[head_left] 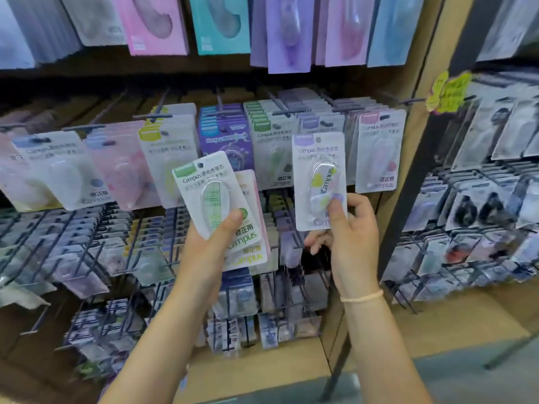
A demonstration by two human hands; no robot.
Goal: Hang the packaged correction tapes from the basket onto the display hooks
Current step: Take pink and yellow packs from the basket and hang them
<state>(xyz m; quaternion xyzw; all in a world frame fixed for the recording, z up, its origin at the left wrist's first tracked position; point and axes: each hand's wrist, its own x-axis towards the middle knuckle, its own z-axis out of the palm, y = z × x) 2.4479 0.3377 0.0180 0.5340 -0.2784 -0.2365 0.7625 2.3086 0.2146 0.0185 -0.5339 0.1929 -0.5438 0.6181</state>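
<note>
Purple-label correction tape pack (319, 182) pinched at its lower edge by right hand (350, 228), raised before the middle hook row (280, 112), not yet hung. Green-label stack (224, 211) gripped in left hand (210, 243). Several left; basket unseen.

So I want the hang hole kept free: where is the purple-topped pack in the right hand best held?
Pinch the purple-topped pack at its flat bottom edge, from below, as the right hand does; it stands upright, so the hole at the top stays clear.
</note>
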